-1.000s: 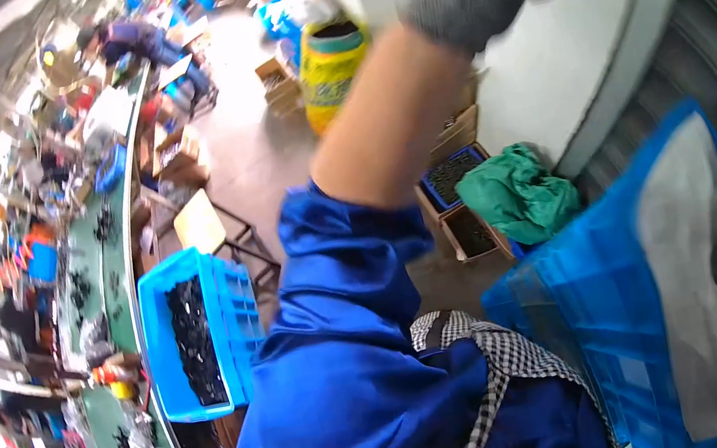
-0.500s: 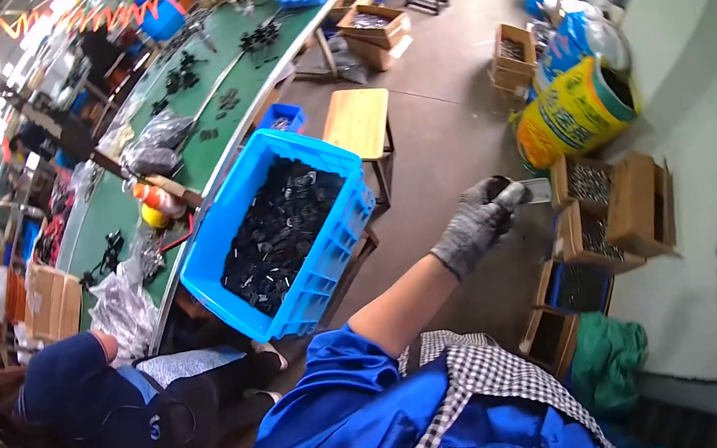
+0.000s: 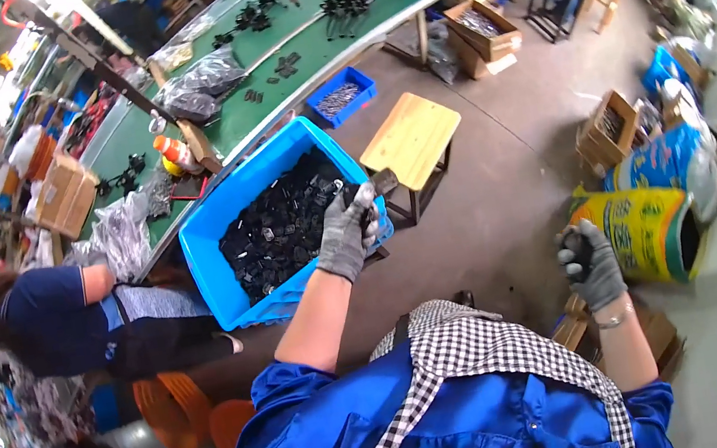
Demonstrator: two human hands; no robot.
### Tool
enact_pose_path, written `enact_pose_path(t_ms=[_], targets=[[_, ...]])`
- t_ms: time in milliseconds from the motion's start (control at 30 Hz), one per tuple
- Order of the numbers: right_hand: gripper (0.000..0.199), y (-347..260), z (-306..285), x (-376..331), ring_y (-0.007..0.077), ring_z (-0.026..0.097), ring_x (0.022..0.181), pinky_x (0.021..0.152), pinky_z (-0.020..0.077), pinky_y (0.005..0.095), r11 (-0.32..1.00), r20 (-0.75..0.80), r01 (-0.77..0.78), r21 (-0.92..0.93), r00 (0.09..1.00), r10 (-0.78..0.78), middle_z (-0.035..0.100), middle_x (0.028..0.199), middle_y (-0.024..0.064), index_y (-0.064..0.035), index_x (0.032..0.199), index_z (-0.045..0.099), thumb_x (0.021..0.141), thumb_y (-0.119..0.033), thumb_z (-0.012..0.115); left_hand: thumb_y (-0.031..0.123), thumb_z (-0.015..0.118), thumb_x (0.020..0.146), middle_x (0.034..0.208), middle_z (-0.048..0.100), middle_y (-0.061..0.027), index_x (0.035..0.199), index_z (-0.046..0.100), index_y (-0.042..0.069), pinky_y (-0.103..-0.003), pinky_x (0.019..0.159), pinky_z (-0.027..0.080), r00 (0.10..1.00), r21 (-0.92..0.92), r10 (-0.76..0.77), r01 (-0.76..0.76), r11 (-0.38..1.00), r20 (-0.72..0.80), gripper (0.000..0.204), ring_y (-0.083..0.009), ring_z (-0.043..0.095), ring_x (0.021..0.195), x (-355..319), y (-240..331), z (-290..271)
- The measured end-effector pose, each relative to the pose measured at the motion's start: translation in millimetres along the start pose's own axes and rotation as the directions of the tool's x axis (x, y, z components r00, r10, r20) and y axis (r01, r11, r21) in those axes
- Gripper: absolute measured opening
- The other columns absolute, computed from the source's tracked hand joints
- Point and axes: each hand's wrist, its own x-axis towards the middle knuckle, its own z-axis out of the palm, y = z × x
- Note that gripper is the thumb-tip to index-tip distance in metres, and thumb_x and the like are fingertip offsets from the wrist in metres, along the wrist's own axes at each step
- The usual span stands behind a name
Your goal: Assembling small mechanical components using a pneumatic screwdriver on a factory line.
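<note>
My left hand (image 3: 347, 237), in a grey glove, is closed over the right side of a blue plastic crate (image 3: 205, 268). A small flat greyish-brown plate (image 3: 384, 182) sticks out from its fingertips. Many small flat black parts (image 3: 278, 229) lie loose in the crate. To the right, apart from the crate, my right hand (image 3: 594, 267) is gloved too, with its fingers curled in. Something dark shows between those fingers, but I cannot tell whether it is a part or the glove's palm.
Beyond the crate are a wooden stool (image 3: 411, 140) and a small blue bin of metal pieces (image 3: 341, 97). A long green workbench (image 3: 252, 56) runs behind. A seated co-worker (image 3: 57, 311) is at left. Yellow sack (image 3: 633, 228) and cardboard boxes (image 3: 608, 132) stand at right.
My view has swung to the right. My left hand has come back leftward, with the plate, to the crate's edge. My right hand has moved in from the far right toward my body.
</note>
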Motion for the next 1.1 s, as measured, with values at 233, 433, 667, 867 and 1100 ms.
enact_pose_path(t_ms=[233, 433, 667, 867, 1100], targets=[[0.023, -86.7, 98.4, 207.0, 0.0161, 0.059, 0.063, 0.042, 0.0459, 0.0213, 0.974, 0.236, -0.187, -0.125, 0.948, 0.212, 0.065, 0.090, 0.0088, -0.0077, 0.094, 0.061, 0.092, -0.031, 0.060, 0.030, 0.070, 0.089, 0.065, 0.055, 0.0020, 0.091, 0.057, 0.013, -0.020, 0.036, 0.033, 0.944, -0.082, 0.007, -0.036, 0.996, -0.330, 0.021, -0.0066, 0.047, 0.044, 72.1, -23.0, 25.5], [0.020, -141.0, 154.9, 351.4, 0.0173, 0.060, 0.064, 0.043, 0.0473, 0.0214, 0.916, 0.325, -0.275, -0.292, 0.872, 0.366, 0.064, 0.092, 0.0100, -0.0079, 0.093, 0.061, 0.091, -0.028, 0.060, 0.029, 0.070, 0.088, 0.064, 0.054, 0.0018, 0.091, 0.056, 0.012, -0.020, 0.036, 0.033, 0.855, -0.245, -0.032, -0.113, 0.963, -0.518, 0.022, -0.0067, 0.047, 0.044, 201.1, -24.4, 54.9], [0.017, -241.5, 183.4, 495.4, 0.0179, 0.061, 0.066, 0.046, 0.0486, 0.0223, 0.881, 0.235, -0.402, -0.249, 0.858, 0.457, 0.064, 0.093, 0.0095, -0.0088, 0.088, 0.060, 0.091, -0.026, 0.061, 0.026, 0.065, 0.091, 0.061, 0.050, 0.0024, 0.085, 0.056, 0.012, -0.021, 0.038, 0.033, 0.906, -0.163, 0.028, -0.106, 0.981, -0.423, 0.017, -0.0071, 0.044, 0.043, 390.2, 57.2, 130.1], [0.019, -293.2, 262.2, 660.0, 0.0181, 0.061, 0.069, 0.049, 0.0494, 0.0240, 0.873, 0.383, -0.408, -0.265, 0.786, 0.484, 0.065, 0.084, 0.0089, -0.0095, 0.086, 0.060, 0.091, -0.027, 0.062, 0.024, 0.065, 0.090, 0.064, 0.054, 0.0013, 0.086, 0.058, 0.012, -0.023, 0.040, 0.038, 0.902, -0.024, 0.084, -0.104, 0.994, -0.424, 0.015, -0.0079, 0.046, 0.044, 583.9, 70.9, 128.3], [0.019, -294.2, 387.7, 865.2, 0.0199, 0.061, 0.054, 0.046, 0.0518, 0.0299, 0.800, 0.212, -0.324, -0.505, 0.852, 0.479, 0.064, 0.079, 0.0092, -0.0111, 0.090, 0.059, 0.093, -0.030, 0.060, 0.024, 0.069, 0.087, 0.077, 0.065, -0.0032, 0.098, 0.063, 0.009, -0.030, 0.053, 0.049, 0.779, -0.002, 0.029, -0.040, 0.999, -0.627, 0.019, -0.0144, 0.062, 0.062, 775.8, 61.2, 115.0]])
